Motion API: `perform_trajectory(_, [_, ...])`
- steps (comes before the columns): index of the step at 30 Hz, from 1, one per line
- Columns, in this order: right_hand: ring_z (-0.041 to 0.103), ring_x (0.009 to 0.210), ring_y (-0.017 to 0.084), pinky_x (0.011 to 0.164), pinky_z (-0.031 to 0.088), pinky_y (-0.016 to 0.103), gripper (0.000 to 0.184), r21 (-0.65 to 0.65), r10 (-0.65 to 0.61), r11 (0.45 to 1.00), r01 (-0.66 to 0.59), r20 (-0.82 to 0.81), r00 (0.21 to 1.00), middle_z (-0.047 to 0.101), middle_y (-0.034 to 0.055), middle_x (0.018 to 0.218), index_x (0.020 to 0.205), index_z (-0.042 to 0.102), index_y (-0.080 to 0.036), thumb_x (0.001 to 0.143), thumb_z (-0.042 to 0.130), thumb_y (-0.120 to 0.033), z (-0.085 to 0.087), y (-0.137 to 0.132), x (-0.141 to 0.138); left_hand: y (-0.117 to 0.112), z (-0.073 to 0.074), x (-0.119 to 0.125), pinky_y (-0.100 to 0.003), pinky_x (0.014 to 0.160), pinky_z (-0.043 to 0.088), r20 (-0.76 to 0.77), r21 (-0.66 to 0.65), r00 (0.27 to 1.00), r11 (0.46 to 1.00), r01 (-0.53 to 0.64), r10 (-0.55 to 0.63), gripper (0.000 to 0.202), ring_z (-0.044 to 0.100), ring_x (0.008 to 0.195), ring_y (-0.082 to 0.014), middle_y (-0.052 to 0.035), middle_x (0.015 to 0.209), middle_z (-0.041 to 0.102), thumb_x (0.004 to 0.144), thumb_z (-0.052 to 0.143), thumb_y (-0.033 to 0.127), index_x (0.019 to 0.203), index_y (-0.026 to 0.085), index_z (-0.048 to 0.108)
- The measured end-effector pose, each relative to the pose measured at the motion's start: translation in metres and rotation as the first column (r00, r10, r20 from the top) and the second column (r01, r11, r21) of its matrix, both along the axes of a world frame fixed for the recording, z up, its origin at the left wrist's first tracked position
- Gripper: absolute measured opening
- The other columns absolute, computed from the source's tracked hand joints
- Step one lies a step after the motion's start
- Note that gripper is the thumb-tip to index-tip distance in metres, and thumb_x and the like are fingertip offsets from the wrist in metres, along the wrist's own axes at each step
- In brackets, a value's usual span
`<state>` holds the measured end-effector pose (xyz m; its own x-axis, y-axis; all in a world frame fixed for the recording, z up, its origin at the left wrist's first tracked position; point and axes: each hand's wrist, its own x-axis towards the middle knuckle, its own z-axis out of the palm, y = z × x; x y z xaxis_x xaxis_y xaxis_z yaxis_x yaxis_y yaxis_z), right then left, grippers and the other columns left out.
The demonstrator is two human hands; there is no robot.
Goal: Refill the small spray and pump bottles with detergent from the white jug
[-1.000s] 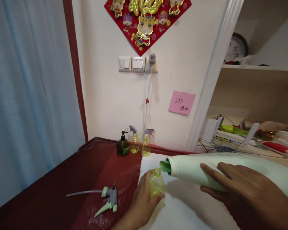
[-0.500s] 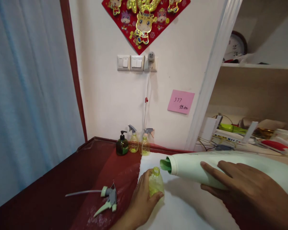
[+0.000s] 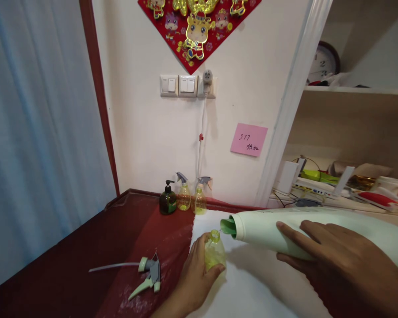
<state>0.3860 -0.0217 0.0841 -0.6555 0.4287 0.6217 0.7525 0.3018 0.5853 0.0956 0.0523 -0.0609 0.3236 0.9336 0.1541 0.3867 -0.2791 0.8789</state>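
My left hand is wrapped round a small clear bottle of yellow-green liquid, standing upright with its neck open on a white cloth. My right hand grips a large pale green jug, tipped on its side. The jug's green spout points left, just above and beside the small bottle's mouth. A grey and green spray trigger head with a long dip tube lies on the red table to the left of my left hand.
A dark pump bottle and two small spray bottles stand against the wall at the back of the red table. A shelf at right carries clutter. A blue curtain hangs at left.
Both hands, the jug and the small bottle keep almost the same pose. The view has only drifted slightly down and to the right.
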Motion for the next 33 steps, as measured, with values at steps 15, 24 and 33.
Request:
perform_trajectory(15, [0.061,0.062,0.02,0.061,0.042,0.034,0.033,0.024,-0.006,1.0,0.005,0.036,0.999,0.067,0.0041,0.081,0.12,0.065,-0.02,0.107,0.041,-0.039,0.0026,-0.0015,-0.0018,-0.0006,-0.0014,-0.0012,-0.048,0.126,0.021,-0.022,0.0,1.0,1.0,-0.004,0.004,0.081,0.031,0.151,-0.033,-0.0229,0.162,0.036,0.083,0.06,0.032,0.153,0.007,0.03])
perform_trajectory(24, [0.062,0.061,0.02,0.06,0.044,0.033,0.033,0.026,-0.01,1.0,0.009,0.035,0.999,0.068,0.0043,0.082,0.12,0.064,-0.02,0.107,0.04,-0.038,0.005,-0.0019,-0.0035,0.0002,0.001,-0.0001,-0.05,0.126,0.021,-0.019,0.0,1.0,1.0,0.001,-0.001,0.08,0.03,0.152,-0.0331,-0.0228,0.163,0.034,0.082,0.059,0.034,0.152,0.009,0.03])
perform_trajectory(33, [0.063,0.059,0.02,0.057,0.045,0.033,0.033,0.013,-0.015,1.0,0.014,0.048,0.999,0.069,0.0047,0.08,0.122,0.062,-0.019,0.107,0.039,-0.036,0.008,-0.0042,-0.0051,-0.0023,0.0019,-0.0003,-0.051,0.126,0.021,-0.029,-0.008,1.0,1.0,-0.006,0.006,0.081,0.031,0.152,-0.0338,-0.0237,0.163,0.034,0.082,0.058,0.035,0.152,0.008,0.029])
